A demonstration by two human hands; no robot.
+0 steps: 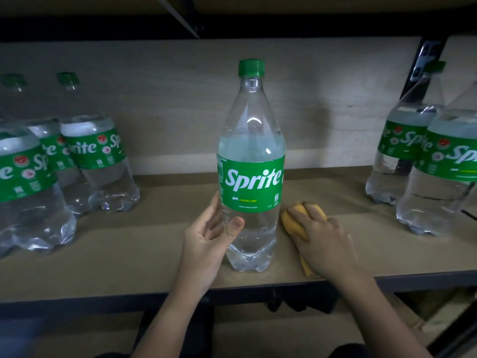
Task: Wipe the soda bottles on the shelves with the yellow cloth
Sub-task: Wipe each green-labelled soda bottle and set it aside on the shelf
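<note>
Centre Sprite bottle (pixel 251 161) upright on wooden shelf (pixel 144 244), near front edge, green cap on, label facing camera. Left hand (pixel 206 236) wrapped round lower body of bottle just under label: thumb across near face, fingers curled behind left side. Bottle base touching shelf. Right hand (pixel 320 233) just right of bottle, palm down on yellow cloth (pixel 293 223), fingers curled over bunched cloth, pressing it on shelf board. Cloth beside bottle base; touching it or not, cannot tell. Strip of cloth poking out under wrist toward shelf's near edge. Left group of Sprite bottles (pixel 64 171) standing at left, three clear, more cut by frame edge, blurred. Right pair of Sprite bottles (pixel 423 161) standing at right, also blurred, near one overlapping far one. Pale back panel (pixel 180 99) behind all. Dark metal upright (pixel 423 63) at far right. Lower shelf (pixel 258 339) dim below.
</note>
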